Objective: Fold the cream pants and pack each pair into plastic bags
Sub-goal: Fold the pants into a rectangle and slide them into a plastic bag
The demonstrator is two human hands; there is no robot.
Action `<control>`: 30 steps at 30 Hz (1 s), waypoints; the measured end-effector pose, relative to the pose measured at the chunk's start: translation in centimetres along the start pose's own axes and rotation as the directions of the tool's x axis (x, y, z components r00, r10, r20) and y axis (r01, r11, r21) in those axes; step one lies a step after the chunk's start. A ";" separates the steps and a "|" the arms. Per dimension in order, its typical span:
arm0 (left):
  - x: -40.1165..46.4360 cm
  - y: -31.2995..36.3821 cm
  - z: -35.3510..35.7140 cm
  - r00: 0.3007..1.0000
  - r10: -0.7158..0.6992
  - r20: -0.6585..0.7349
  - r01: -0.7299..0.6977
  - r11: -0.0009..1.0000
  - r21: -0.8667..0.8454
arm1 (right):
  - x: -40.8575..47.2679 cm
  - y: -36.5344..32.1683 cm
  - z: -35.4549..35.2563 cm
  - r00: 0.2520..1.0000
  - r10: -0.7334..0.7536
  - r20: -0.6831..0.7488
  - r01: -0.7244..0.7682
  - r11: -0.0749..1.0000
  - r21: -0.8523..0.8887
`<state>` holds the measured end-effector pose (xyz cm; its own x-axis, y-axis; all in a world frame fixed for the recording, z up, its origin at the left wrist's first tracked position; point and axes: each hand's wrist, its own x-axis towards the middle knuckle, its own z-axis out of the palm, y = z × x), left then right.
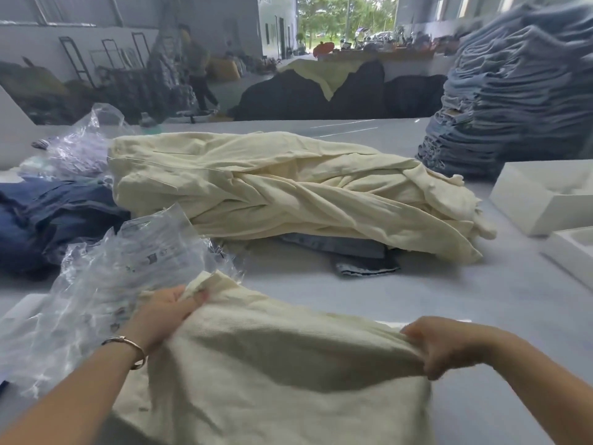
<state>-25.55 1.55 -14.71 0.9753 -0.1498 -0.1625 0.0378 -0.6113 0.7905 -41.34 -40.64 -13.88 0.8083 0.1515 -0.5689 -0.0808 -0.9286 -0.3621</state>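
Observation:
A pair of cream pants [272, 364] lies spread on the grey table [449, 300] right in front of me. My left hand [163, 311] pinches its far left corner, a bracelet on that wrist. My right hand [449, 346] grips the far right edge of the same cloth. Crumpled clear plastic bags [106, 290] lie to the left, touching the pants. Farther back sits a heap of loose cream pants [288, 187] across the middle of the table.
Dark blue garments [48, 216] lie at the left, more plastic [80, 146] behind them. Folded denim [362, 252] pokes out under the cream heap. A tall stack of blue jeans [513, 91] rises at the right, white boxes [545, 197] below it. A person stands far back.

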 end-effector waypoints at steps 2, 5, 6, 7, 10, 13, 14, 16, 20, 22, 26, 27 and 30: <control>0.4 -0.4 1.0 0.999 -0.046 0.001 0.045 0.990 0.132 | 1.6 0.8 2.4 0.987 0.108 -0.120 -0.133 0.966 -0.222; 0.0 -1.1 2.8 0.940 -0.219 0.261 0.231 0.973 -0.016 | 2.5 2.8 4.2 0.975 0.144 -0.167 -0.142 0.990 0.024; -0.2 -1.4 3.2 0.895 -0.293 0.336 0.322 0.946 -0.033 | 2.4 3.6 4.3 0.974 0.174 -0.145 -0.145 0.971 0.189; -0.5 -1.9 3.7 0.877 -0.310 0.367 0.338 0.941 -0.013 | 2.1 4.3 4.4 0.973 0.196 -0.119 -0.151 0.939 0.310; -0.9 -3.7 5.5 0.971 -0.180 0.158 0.128 0.947 0.294 | 2.5 5.6 5.4 0.953 0.207 -0.221 -0.145 0.953 0.266; -1.1 -4.1 5.9 1.000 -0.016 0.025 0.005 0.923 0.384 | 2.9 6.1 4.8 0.947 0.154 -0.280 -0.085 0.966 0.245; -1.0 -3.5 5.2 0.998 -0.019 0.062 -0.010 0.901 0.435 | 2.5 6.4 4.1 0.966 0.127 -0.225 -0.036 0.929 0.369; -0.4 -2.4 3.0 0.983 -0.082 0.166 -0.021 0.841 0.540 | 1.6 7.2 2.5 0.997 -0.013 -0.081 0.066 0.711 0.700; 0.0 -0.9 0.3 0.982 -0.093 0.162 -0.005 0.853 0.521 | 1.5 7.8 2.3 0.955 -0.293 -0.046 0.090 0.139 0.986; -0.1 -1.6 1.0 0.996 -0.027 0.081 -0.018 0.859 0.512 | 2.6 7.4 3.4 0.984 -0.178 0.024 0.036 0.329 0.944; -0.7 -3.3 3.3 0.994 0.019 -0.107 0.045 0.826 0.561 | 3.9 5.8 4.1 0.993 0.121 -0.012 -0.122 0.990 -0.069; -0.8 -3.7 3.7 0.992 0.012 -0.124 0.060 0.826 0.561 | 3.9 5.6 3.7 0.992 0.120 -0.043 -0.125 0.982 -0.145; -0.8 -5.1 4.6 0.989 -0.016 -0.146 0.090 0.852 0.516 | 2.4 6.3 1.6 0.997 -0.075 -0.009 0.074 0.943 0.325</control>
<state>-27.55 1.17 -21.32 0.9959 -0.0253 -0.0871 0.0073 -0.9351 0.3544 -40.89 -45.63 -18.70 0.8172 0.2180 -0.5336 -0.2061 -0.7540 -0.6237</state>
